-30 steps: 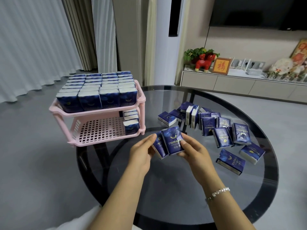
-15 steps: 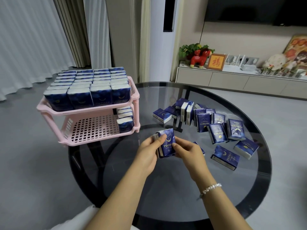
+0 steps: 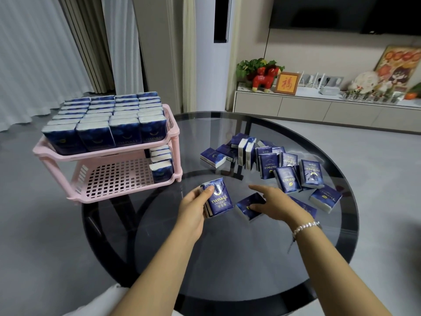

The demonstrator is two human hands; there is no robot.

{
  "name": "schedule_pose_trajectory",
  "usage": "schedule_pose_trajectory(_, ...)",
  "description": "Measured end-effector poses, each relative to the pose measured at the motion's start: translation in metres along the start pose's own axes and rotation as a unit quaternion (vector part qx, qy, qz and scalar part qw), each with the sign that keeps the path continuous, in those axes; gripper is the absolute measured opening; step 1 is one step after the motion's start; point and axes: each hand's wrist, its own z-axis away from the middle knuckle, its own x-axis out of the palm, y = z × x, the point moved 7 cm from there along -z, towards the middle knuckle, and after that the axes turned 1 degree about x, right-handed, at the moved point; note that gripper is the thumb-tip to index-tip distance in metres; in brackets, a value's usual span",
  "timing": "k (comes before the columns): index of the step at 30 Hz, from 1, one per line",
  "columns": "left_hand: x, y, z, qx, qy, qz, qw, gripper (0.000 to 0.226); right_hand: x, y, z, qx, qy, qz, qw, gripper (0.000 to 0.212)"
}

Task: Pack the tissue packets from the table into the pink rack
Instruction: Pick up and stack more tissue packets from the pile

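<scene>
Nearest, the left hand [image 3: 193, 206] grips a small stack of dark blue tissue packets [image 3: 217, 199] above the round dark glass tabletop [image 3: 227, 258]. The right hand [image 3: 276, 202] lies on another blue packet [image 3: 248, 206], fingers curling over it. More loose packets [image 3: 289, 169] crowd the right edge. At the far left edge, the two-tier pink plastic rack [image 3: 109, 153] has its top tier full.
</scene>
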Motion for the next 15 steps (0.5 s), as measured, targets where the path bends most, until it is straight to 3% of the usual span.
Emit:
schedule_pose_trajectory(11, -0.008, 0.002, -0.001, -0.003, 0.02, 0.012, 1.0, 0.004, 0.006, -0.009, 0.014, 0.01, -0.062, 0.031, 0.998, 0.042)
schedule_pose_trajectory(15, -0.009, 0.004, 0.001, -0.001, 0.026, 0.019, 0.999, 0.003, 0.004, -0.006, 0.014, 0.011, 0.009, -0.094, 0.995, 0.032)
